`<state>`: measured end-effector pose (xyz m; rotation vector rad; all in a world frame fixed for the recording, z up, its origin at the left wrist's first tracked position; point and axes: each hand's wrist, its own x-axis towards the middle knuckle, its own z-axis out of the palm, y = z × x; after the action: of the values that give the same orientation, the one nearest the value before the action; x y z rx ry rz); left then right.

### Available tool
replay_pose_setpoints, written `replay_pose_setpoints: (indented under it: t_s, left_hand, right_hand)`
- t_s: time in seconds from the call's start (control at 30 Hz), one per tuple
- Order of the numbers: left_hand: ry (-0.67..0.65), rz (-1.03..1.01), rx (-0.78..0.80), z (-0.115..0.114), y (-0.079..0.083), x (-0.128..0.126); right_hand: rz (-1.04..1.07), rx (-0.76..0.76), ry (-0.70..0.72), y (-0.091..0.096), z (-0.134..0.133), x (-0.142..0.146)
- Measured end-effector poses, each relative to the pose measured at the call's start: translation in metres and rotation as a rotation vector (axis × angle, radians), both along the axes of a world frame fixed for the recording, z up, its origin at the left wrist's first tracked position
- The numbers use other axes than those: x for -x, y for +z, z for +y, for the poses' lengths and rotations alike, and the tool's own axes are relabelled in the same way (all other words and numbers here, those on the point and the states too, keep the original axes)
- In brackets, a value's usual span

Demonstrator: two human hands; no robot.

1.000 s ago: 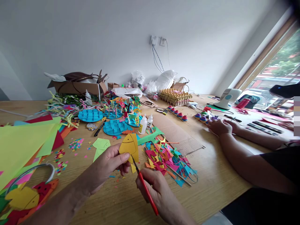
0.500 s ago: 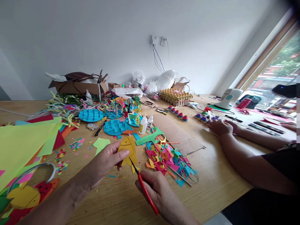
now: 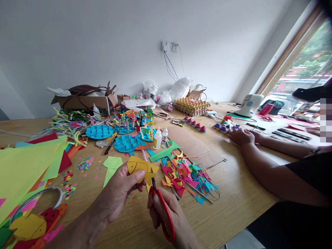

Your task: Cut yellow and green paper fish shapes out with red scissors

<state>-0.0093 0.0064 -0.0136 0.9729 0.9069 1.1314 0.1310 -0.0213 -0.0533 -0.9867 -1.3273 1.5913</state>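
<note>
Between the thumb and fingers of my left hand (image 3: 129,185) is a yellow paper fish (image 3: 138,167) with drawn lines on it, its head toward the left. My right hand (image 3: 168,211) grips red-handled scissors (image 3: 166,218). Their dark blades point up and meet the fish's tail end. How far the blades are apart is hard to see. Just beyond the fish lie a light green paper piece (image 3: 112,166) and an orange paper fish (image 3: 141,147). To the right spreads a pile of colourful paper scraps (image 3: 181,173).
Two white glue bottles (image 3: 157,139) stand behind the scraps, beside a cardboard sheet (image 3: 194,145). Blue scalloped discs (image 3: 128,143) and a black marker (image 3: 110,145) lie left of them. Coloured paper sheets (image 3: 33,155) cover the left side. A co-worker's arms (image 3: 269,166) rest at the right.
My left hand has turned the yellow fish from upright to nearly level. The scissors have shifted to its tail, their handles now spread wider. The view has swung slightly right.
</note>
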Motion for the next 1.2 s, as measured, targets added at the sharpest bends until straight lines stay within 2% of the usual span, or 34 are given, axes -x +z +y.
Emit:
replay_pose_setpoints:
  t_s: [0.33,0.8,1.2]
  left_hand:
    - [0.03,-0.054,-0.024,-0.005,0.003,-0.004]
    - [0.04,-0.08,0.038,-0.012,0.003,-0.01]
    - [0.041,-0.045,0.008,-0.012,0.003,-0.012]
  right_hand:
    - [0.046,-0.03,0.024,0.003,-0.003,0.003]
    - [0.078,-0.059,0.027,-0.002,-0.003,0.005]
    - [0.079,-0.071,0.017,0.0,-0.001,0.006]
